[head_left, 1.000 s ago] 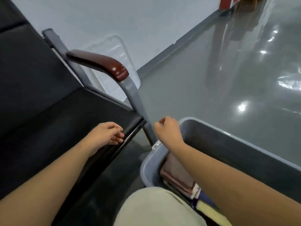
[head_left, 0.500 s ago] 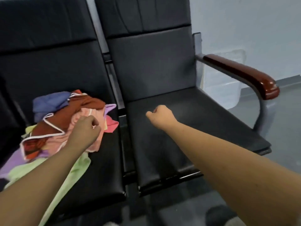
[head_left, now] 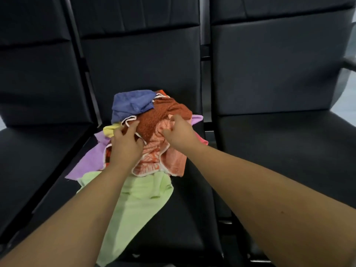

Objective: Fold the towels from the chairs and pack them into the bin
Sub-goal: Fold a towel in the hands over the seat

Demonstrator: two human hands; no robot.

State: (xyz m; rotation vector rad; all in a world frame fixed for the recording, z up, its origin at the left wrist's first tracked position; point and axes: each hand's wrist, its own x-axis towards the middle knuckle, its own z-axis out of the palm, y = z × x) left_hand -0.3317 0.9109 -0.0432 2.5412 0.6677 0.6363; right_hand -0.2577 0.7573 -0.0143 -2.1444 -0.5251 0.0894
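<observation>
Your heap of crumpled towels sits mid-frame on the middle black padded chair seat. Your left hand clamps curled fingers on the white-trimmed rust-brown terry towel at the heap's left. Your right hand, just beside it, rests bent fingers on the salmon-orange terry towel; whether it grips, you cannot tell.

No writing, label, brand or number is legible on the towels or chairs.
</observation>
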